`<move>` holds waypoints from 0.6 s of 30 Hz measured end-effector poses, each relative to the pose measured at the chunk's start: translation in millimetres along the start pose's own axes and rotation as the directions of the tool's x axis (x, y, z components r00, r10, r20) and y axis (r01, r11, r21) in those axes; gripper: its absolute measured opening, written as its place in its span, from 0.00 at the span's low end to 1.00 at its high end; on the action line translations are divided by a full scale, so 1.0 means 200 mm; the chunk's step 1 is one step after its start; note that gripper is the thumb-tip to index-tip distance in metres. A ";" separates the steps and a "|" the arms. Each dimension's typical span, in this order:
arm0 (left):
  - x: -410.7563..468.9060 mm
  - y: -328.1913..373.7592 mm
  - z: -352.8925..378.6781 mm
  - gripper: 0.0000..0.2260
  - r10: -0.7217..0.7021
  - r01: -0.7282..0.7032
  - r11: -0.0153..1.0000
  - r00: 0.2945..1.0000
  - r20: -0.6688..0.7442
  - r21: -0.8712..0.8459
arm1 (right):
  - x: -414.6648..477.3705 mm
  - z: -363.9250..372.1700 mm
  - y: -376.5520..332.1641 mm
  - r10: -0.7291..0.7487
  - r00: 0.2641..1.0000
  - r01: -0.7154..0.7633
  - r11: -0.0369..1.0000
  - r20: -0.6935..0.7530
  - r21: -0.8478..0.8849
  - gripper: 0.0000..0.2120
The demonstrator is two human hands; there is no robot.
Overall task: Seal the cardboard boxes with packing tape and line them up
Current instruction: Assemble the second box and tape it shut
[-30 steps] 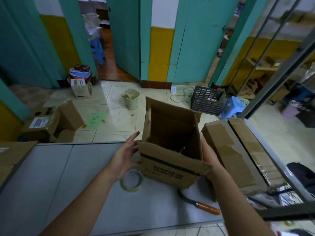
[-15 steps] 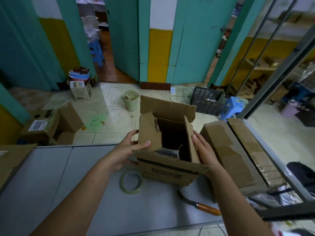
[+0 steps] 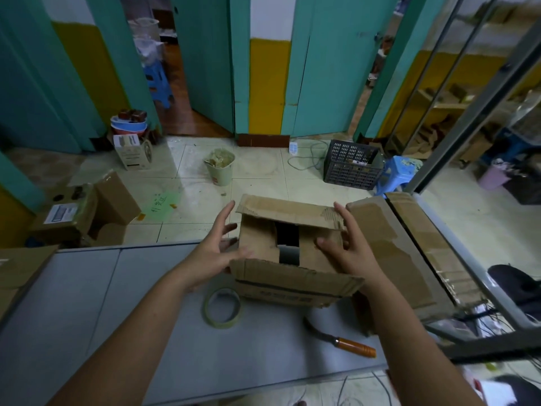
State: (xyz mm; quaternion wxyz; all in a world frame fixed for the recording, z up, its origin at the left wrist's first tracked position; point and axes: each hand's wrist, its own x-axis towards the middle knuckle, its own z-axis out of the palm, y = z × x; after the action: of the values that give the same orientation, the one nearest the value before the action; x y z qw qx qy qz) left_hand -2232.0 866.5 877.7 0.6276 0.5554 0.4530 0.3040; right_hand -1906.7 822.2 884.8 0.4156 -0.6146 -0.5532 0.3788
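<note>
- cardboard box stands on the grey tabletop, about the middle, close to the far edge.
- its two side flaps are folded in w/ a dark gap between; far flap leans over them, near flap hangs out toward the person.
- left hand: fingers straight and spread, at the box's left side, thumb on the left flap.
- right hand: fingers spread, palm flat on the right flap, one finger up at the far flap.
- tape roll lies flat, just beside the box's near-left corner.
- knife w/ orange handle lies near the front edge, by the right forearm.
- long taped box lies just beside the box, on the right.
</note>
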 end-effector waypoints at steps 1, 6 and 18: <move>-0.02 -0.01 -0.01 0.47 0.039 -0.038 0.997 0.999 0.015 -0.070 | 0.00 0.00 0.01 -0.025 1.000 0.025 1.000 -0.017 -0.013 0.35; -0.12 -0.06 -0.01 0.48 0.263 -0.259 0.965 0.951 0.161 -0.047 | 0.02 0.00 0.03 -0.042 0.998 0.041 0.999 0.043 0.018 0.27; -0.02 -0.11 0.09 0.20 0.207 -0.182 0.974 0.958 -0.198 0.136 | -0.01 -0.03 0.08 0.131 0.983 -0.161 0.952 0.128 0.261 0.34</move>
State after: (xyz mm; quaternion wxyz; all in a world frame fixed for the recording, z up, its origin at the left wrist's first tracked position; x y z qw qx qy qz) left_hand -2219.4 850.6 856.9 0.5097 0.5976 0.4770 0.3945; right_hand -1895.1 818.1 871.7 0.4356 -0.5698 -0.4713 0.5133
